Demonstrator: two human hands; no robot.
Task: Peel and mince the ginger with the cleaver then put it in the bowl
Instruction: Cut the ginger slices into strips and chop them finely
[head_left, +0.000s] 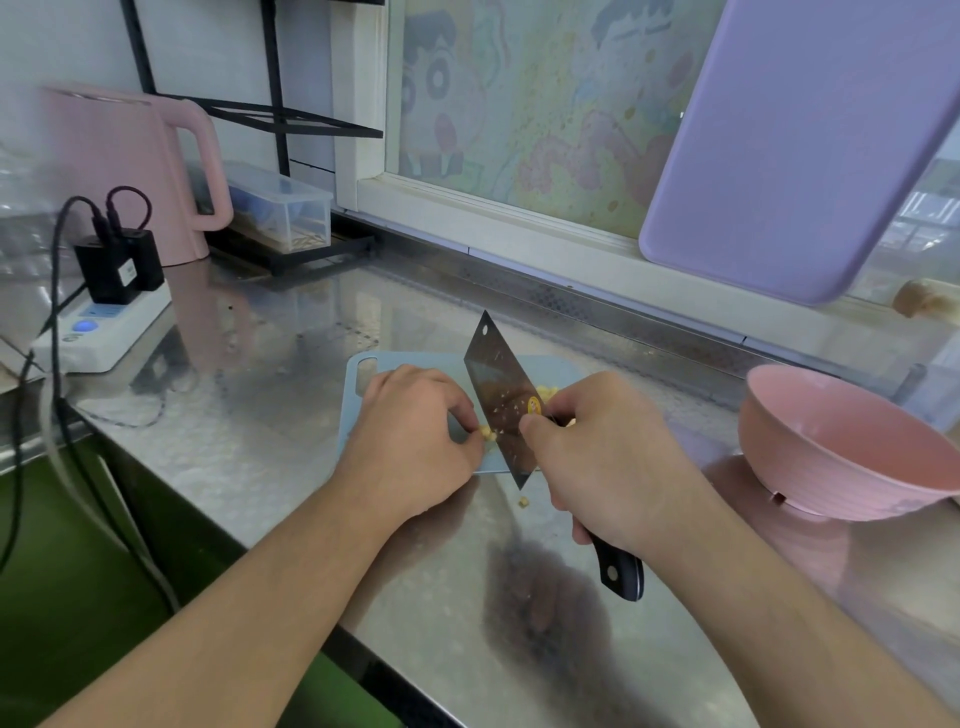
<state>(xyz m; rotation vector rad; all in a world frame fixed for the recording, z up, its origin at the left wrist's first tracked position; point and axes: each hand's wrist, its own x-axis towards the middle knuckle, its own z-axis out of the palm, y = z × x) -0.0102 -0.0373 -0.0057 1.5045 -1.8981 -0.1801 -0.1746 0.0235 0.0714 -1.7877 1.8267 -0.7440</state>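
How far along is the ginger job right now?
Mostly chopped: ginger lies in small bits on the board. In hand: right hand grips the cleaver, left hand steadies the bits. Left: the bowl shows nothing inside; one bit lies off the board.

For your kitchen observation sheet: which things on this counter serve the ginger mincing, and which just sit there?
In use:
cleaver, held by the right hand
ginger under the left hand
cutting board
pink bowl

Lying about:
pink kettle
power strip
clear plastic box
purple board
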